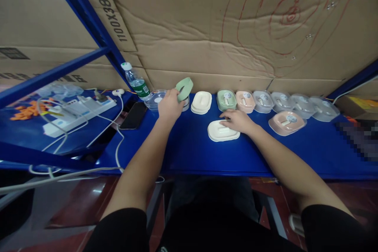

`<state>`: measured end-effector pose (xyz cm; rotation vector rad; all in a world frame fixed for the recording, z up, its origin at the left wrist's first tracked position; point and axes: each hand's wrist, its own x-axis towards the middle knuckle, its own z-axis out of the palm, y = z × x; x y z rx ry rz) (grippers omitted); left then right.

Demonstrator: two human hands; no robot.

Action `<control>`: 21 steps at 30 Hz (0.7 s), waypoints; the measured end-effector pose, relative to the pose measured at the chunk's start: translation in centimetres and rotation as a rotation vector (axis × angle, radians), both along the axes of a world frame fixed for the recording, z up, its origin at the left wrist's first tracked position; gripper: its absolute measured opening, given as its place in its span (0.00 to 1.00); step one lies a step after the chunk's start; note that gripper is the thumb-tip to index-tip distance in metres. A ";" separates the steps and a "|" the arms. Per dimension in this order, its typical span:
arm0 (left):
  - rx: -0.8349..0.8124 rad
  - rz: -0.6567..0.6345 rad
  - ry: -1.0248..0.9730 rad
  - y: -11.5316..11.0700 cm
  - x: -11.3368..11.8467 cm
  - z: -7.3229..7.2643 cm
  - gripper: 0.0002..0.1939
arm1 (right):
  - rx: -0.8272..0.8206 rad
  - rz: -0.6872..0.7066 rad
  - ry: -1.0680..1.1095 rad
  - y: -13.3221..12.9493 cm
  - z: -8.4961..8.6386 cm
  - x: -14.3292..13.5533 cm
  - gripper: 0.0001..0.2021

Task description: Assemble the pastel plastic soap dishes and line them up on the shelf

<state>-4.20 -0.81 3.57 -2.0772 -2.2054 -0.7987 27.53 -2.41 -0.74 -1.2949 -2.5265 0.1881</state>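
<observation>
Jutting from left hand point(171, 105), green ring point(184, 94)

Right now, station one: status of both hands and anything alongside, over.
Left hand holding green piece. Right hand on near cream piece. Phone, bottle left of left hand.

The person's left hand point(171, 106) is holding a green oval ring-like piece point(184, 88) above the blue tabletop point(189, 149). The right hand point(238, 121) is touching a cream oval lidded dish point(223, 131). A second cream oval dish point(201, 101) is lying between the hands, farther back. Beyond the right hand, a green clear-sided container point(226, 100) is standing beside a pink clear-sided container point(245, 101), and a clear plastic bottle with a green label point(138, 82) is standing left of the left hand.
</observation>
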 end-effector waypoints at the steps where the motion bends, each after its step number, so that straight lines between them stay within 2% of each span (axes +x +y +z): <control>1: 0.018 -0.005 -0.016 0.0 0.0 0.0 0.17 | 0.001 -0.005 -0.001 -0.1 0.1 -0.1 0.13; 5: 0.082 -0.021 -0.091 -0.2 0.2 0.3 0.14 | -0.001 -0.039 0.027 -0.5 0.3 -0.6 0.15; 9: 0.230 -0.039 -0.259 -0.7 0.9 0.7 0.15 | 0.089 -0.102 0.199 -0.7 0.8 -0.3 0.24; 12: 0.327 -0.189 -0.448 -1.4 2.0 0.4 0.17 | 0.151 -0.205 0.375 -0.7 1.4 0.2 0.34; 14: 0.283 -0.353 -0.565 -2.1 3.1 -0.1 0.16 | 0.149 -0.223 0.461 -0.8 1.8 0.5 0.37; 17: 0.090 -0.569 -0.630 -3.3 4.8 -0.5 0.17 | 0.152 -0.231 0.484 -1.0 2.4 0.7 0.34; 19: 0.005 -0.627 -0.605 -3.7 5.5 -0.6 0.20 | 0.138 -0.251 0.453 -1.1 3.0 0.9 0.34; 21: -0.050 -0.618 -0.503 -3.9 5.8 -0.5 0.22 | 0.052 -0.258 0.394 -1.3 3.7 1.2 0.36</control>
